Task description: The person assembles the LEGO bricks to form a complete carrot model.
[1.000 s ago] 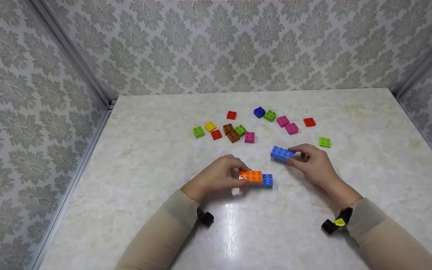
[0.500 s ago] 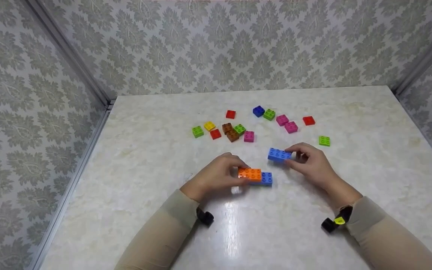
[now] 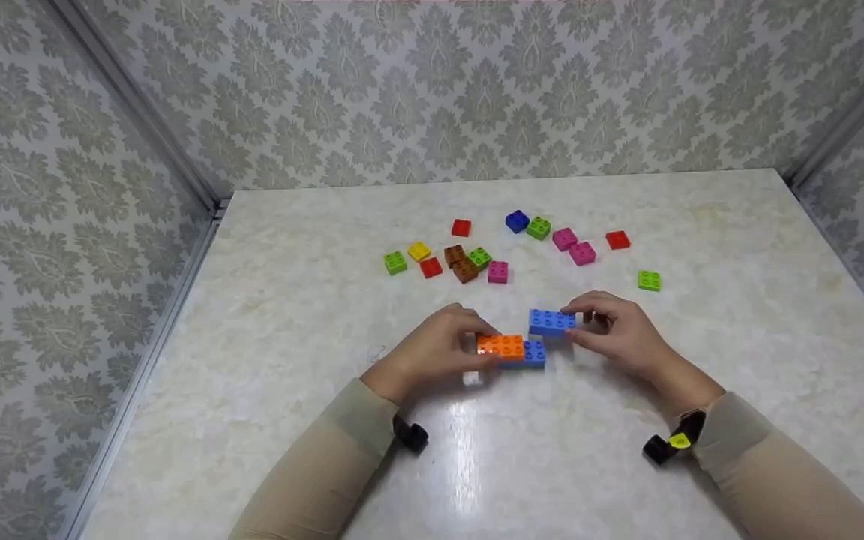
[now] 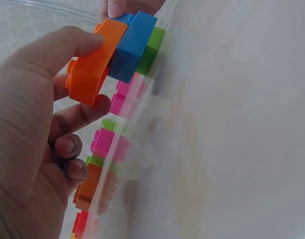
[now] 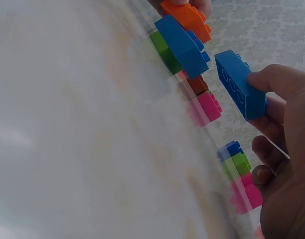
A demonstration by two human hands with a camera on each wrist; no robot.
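My left hand (image 3: 436, 345) pinches an orange toy building brick (image 3: 505, 346) between thumb and fingers. This brick sits on the left part of a light blue brick (image 3: 535, 353), whose right studs are bare. Under the blue one, a green brick (image 5: 164, 53) rests on the table, as the wrist views show. My right hand (image 3: 625, 331) pinches a second light blue brick (image 5: 237, 84) by its right end. That brick is held up off the table, behind and right of the stack and apart from it. Its hollow underside with round tubes shows in the right wrist view.
Loose bricks lie farther back on the pale table (image 3: 289, 450): brown (image 3: 465, 271), pink (image 3: 498, 271), yellow (image 3: 418, 251), dark blue (image 3: 517, 221), and several green and red ones. A lime brick (image 3: 649, 280) lies beyond my right hand. Patterned panels (image 3: 439, 90) enclose the back and sides.
My right hand has brought its blue brick left and toward me, closer to the stack, and turned it to lie more level. My left hand holds the orange brick in nearly the same place.
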